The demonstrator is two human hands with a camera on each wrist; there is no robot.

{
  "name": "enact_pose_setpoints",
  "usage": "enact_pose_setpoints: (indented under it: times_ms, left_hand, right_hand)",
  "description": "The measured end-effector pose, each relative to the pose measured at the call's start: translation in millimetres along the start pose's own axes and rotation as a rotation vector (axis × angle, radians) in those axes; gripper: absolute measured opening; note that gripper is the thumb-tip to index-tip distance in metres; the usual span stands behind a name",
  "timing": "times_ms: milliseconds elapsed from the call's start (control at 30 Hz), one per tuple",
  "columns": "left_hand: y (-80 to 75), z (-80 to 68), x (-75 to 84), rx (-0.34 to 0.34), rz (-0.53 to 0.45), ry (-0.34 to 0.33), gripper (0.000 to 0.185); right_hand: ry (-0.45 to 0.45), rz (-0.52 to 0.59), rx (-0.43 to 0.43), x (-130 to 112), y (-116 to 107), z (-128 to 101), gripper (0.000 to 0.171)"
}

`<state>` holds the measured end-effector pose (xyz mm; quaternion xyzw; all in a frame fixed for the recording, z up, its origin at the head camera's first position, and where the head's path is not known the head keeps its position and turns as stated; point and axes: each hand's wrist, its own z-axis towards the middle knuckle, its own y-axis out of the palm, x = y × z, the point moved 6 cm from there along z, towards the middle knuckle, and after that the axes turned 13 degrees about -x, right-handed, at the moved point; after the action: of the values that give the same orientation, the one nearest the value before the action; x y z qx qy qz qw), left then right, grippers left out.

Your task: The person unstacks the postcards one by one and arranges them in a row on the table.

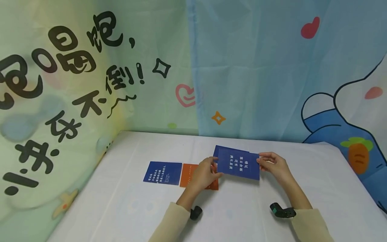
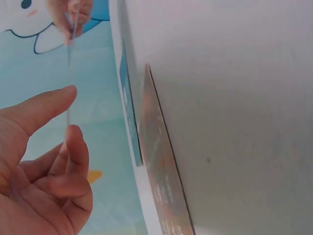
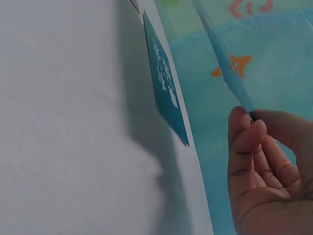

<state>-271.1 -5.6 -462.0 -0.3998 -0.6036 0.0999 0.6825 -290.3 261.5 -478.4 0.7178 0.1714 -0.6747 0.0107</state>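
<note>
A dark blue card (image 1: 238, 164) with white writing is held up between both hands. My left hand (image 1: 203, 174) holds it by its left edge, thumb low and fingers higher. In the left wrist view the left hand (image 2: 49, 171) has thumb and index fingertip close to the thin card edge. At the other end, my right hand (image 1: 275, 165) pinches the card's right edge between thumb and fingers, which the right wrist view also shows at the raised card's corner (image 3: 234, 90). Behind the raised card lies another blue card (image 1: 225, 148), mostly hidden.
To the left, a blue card (image 1: 162, 173) with white writing lies on the white table (image 1: 121, 208). Beside it is an orange card (image 1: 188, 171), partly covered by the left hand. A printed curtain (image 1: 248, 74) hangs behind the table's far edge.
</note>
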Motion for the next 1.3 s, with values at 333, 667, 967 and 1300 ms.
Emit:
enact_pose_setpoints:
  times_ms: [333,667,967,1300]
  left_hand:
    - [15.1,-10.1,-3.6,-0.008,0.044,-0.109,0.056]
    - [27.4,-15.5,-4.8,-0.057,0.069,-0.155,0.049]
    - [32.7,-16.5,-8.7,-0.086,0.103,-0.183,0.047]
    - [33.3,-20.1,-12.8,-0.099,0.118,-0.178,0.040]
  right_hand:
    - [0.016,0.019,-0.038,20,5,-9,0.046]
    - [0.116,-0.088,-0.070,31,9,-10,0.044]
    - [0.161,-0.123,-0.116,34,12,-12,0.042]
    - [0.107,-0.205,-0.130,33,15,-9,0.038]
